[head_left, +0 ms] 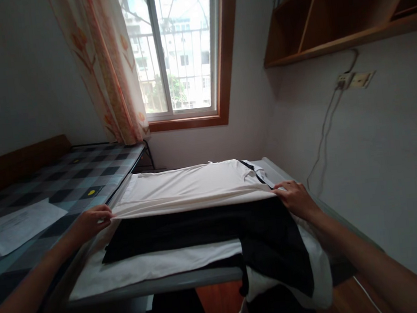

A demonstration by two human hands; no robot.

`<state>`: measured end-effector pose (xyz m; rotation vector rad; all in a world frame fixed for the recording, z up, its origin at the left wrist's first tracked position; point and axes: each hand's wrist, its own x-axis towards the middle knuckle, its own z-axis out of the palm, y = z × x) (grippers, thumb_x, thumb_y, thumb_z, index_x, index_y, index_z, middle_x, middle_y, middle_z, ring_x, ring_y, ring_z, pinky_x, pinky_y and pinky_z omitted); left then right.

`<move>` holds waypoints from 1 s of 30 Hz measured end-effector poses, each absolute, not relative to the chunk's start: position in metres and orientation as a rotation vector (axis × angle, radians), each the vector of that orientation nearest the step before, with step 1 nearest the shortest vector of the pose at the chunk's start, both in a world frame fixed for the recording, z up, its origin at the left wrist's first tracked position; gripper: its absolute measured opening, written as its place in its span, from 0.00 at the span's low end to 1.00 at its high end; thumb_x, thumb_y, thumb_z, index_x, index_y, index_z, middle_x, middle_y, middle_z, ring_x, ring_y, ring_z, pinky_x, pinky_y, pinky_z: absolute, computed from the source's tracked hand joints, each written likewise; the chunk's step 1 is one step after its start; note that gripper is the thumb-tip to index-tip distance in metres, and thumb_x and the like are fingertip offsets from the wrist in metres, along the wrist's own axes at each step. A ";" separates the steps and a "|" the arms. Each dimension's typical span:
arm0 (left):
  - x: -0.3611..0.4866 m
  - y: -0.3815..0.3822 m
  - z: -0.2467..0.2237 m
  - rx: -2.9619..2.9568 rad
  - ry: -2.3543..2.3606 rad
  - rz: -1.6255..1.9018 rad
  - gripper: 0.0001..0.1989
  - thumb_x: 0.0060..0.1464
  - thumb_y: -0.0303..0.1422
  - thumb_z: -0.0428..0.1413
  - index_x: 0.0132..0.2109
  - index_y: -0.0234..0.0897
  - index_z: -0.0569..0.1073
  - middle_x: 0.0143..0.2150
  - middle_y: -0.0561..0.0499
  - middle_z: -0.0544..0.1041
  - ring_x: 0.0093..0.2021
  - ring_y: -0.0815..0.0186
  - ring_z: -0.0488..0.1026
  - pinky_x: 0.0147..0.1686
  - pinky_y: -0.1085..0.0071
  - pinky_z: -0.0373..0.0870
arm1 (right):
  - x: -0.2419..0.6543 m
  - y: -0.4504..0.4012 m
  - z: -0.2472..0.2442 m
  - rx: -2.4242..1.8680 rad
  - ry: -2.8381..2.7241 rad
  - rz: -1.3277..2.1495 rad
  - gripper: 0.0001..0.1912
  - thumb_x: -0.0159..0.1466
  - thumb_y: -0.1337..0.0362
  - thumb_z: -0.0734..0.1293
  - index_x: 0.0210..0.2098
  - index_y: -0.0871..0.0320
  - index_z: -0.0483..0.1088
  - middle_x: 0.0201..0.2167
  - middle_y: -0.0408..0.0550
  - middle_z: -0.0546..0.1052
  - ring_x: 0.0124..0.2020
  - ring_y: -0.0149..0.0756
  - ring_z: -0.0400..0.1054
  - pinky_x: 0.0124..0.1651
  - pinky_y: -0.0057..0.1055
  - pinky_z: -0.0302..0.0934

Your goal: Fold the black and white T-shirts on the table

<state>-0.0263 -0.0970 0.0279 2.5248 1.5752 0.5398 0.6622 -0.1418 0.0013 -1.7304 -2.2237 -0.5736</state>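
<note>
A black-and-white shirt (192, 181) lies spread over a grey table, its neck end with black trim towards the right. My left hand (95, 220) pinches the left end of a white fold of the shirt, lifting it slightly. On the right, my right hand (296, 197) grips the other end of the same fold near the neck. The cloth stretches taut between both hands. Nearer to me, the black part lies over white cloth, and a black-and-white sleeve-like portion hangs over the table's front edge.
The grey table (163, 285) stands against the right wall. To the left is a bed (107, 160) with a checked cover and white papers (24, 223) on it. A curtained window (178, 54) is ahead; a wooden shelf (328, 17) and socket (361, 79) with cables are at right.
</note>
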 end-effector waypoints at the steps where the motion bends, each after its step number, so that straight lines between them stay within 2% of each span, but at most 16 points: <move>1: -0.031 -0.104 0.030 2.510 1.583 0.529 0.17 0.51 0.46 0.51 0.32 0.40 0.79 0.36 0.48 0.78 0.33 0.62 0.74 0.36 0.69 0.71 | 0.663 -0.146 0.003 -1.713 -2.229 -0.566 0.15 0.64 0.67 0.60 0.42 0.53 0.78 0.47 0.53 0.77 0.49 0.49 0.64 0.47 0.42 0.56; 6: -0.053 -0.134 0.024 2.438 1.621 0.533 0.21 0.53 0.50 0.49 0.34 0.42 0.80 0.35 0.50 0.79 0.35 0.63 0.74 0.37 0.68 0.71 | 0.668 -0.167 0.004 -1.553 -2.370 -0.366 0.16 0.64 0.67 0.59 0.41 0.51 0.79 0.45 0.53 0.77 0.49 0.47 0.66 0.49 0.43 0.59; 10: -0.052 -0.137 0.018 2.385 1.614 0.420 0.19 0.51 0.51 0.53 0.35 0.44 0.81 0.38 0.51 0.80 0.38 0.61 0.75 0.43 0.67 0.72 | 0.664 -0.173 0.006 -1.536 -2.519 -0.022 0.13 0.62 0.54 0.65 0.38 0.49 0.80 0.45 0.52 0.77 0.48 0.47 0.68 0.50 0.44 0.61; 13: -0.036 -0.123 0.022 2.366 1.638 0.441 0.20 0.51 0.52 0.53 0.38 0.43 0.81 0.41 0.49 0.80 0.42 0.58 0.76 0.46 0.66 0.71 | 0.656 -0.163 0.009 -1.544 -2.416 0.156 0.20 0.62 0.47 0.64 0.42 0.52 0.79 0.46 0.54 0.77 0.48 0.48 0.69 0.52 0.43 0.61; 16: -0.009 -0.104 0.024 2.376 1.619 0.520 0.23 0.52 0.52 0.52 0.41 0.41 0.80 0.43 0.45 0.80 0.43 0.56 0.76 0.46 0.65 0.71 | 0.645 -0.144 0.008 -1.565 -2.228 0.183 0.22 0.65 0.50 0.59 0.45 0.57 0.77 0.45 0.56 0.77 0.47 0.47 0.70 0.54 0.41 0.61; 21: 0.040 -0.088 0.019 2.348 1.494 0.426 0.22 0.50 0.50 0.53 0.39 0.38 0.80 0.45 0.42 0.79 0.43 0.56 0.76 0.46 0.64 0.70 | 0.632 -0.120 0.000 -1.701 -2.166 0.269 0.16 0.60 0.55 0.62 0.35 0.58 0.78 0.39 0.53 0.79 0.40 0.43 0.72 0.45 0.35 0.64; 26: 0.058 -0.083 0.011 2.316 1.525 0.404 0.21 0.50 0.50 0.53 0.35 0.37 0.78 0.36 0.46 0.79 0.37 0.59 0.74 0.41 0.68 0.69 | 0.629 -0.118 -0.004 -1.762 -2.074 0.286 0.14 0.61 0.57 0.60 0.32 0.57 0.73 0.33 0.50 0.79 0.34 0.39 0.71 0.39 0.31 0.63; 30: 0.060 -0.085 0.005 2.273 1.562 0.514 0.21 0.55 0.49 0.49 0.35 0.37 0.76 0.32 0.49 0.78 0.34 0.62 0.73 0.35 0.70 0.67 | 0.632 -0.116 -0.008 -1.713 -2.079 0.277 0.14 0.63 0.56 0.59 0.32 0.56 0.71 0.33 0.49 0.79 0.34 0.38 0.71 0.39 0.31 0.63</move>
